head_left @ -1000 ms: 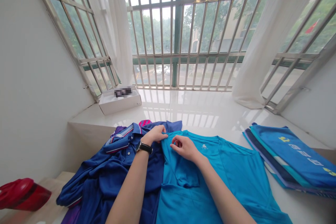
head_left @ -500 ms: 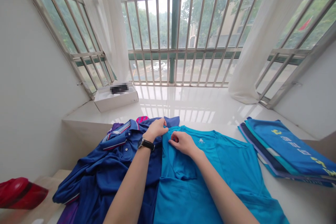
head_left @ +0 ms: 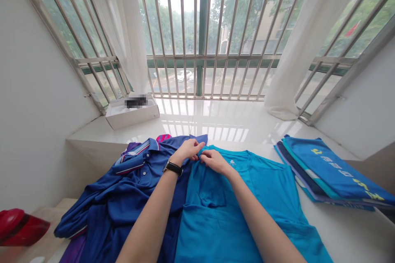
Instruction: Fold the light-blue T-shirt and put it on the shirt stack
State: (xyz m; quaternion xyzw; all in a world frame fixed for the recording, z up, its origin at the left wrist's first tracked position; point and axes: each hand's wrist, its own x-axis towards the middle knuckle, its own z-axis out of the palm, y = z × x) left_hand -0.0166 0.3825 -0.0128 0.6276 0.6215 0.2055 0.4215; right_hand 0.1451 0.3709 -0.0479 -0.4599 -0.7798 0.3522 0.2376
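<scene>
A turquoise T-shirt (head_left: pixel 256 197) lies spread on the white surface, its left side folded inward. My left hand (head_left: pixel 189 150), with a black watch on its wrist, pinches the shirt's upper edge near the collar. My right hand (head_left: pixel 214 159) pinches the same edge right beside it, the fingers of both hands nearly touching. A navy polo shirt (head_left: pixel 132 189) with a striped collar lies crumpled just to the left, partly under my left forearm.
A stack of folded blue garments (head_left: pixel 330 172) lies at the right. A white box (head_left: pixel 132 111) sits on the glossy window ledge (head_left: pixel 222 121). A red object (head_left: pixel 18 226) is at the lower left. Barred windows and white curtains rise behind.
My two hands have drawn together at the turquoise shirt's top edge; the right hand moved up toward the left. The view has shifted slightly.
</scene>
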